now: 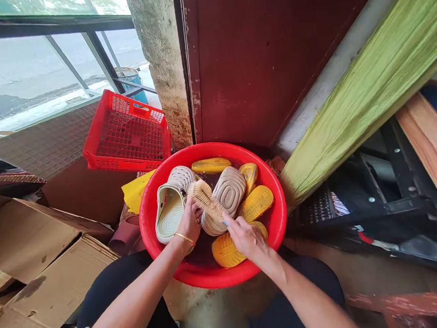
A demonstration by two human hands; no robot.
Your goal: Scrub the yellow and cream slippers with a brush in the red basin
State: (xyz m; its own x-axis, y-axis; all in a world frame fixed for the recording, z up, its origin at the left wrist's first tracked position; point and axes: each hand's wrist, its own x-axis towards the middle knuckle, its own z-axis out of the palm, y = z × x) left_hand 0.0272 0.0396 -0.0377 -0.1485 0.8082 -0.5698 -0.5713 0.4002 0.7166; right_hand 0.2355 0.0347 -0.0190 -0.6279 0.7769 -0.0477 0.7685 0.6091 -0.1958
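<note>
A scrub brush (206,198) with pale bristles lies slantwise between my hands, over the upturned sole of a beige clog (229,189). My left hand (190,221), with a ring and a gold bangle, is closed at the brush's left end. My right hand (246,237) grips its lower right end. Left of my left hand, a white clog (171,214) rests with its opening up. Several yellow slippers (257,203) lie along the right and back of the red basin (280,212). Another yellow slipper (226,250) is partly hidden under my right hand. Dark water shows between the footwear.
Behind the basin to the left sits a red plastic crate (131,133). Cardboard boxes (26,237) crowd the left side. A dark red door (247,54) stands behind, with a green cloth (364,85) hanging to its right. Black metal framework (396,184) is at right.
</note>
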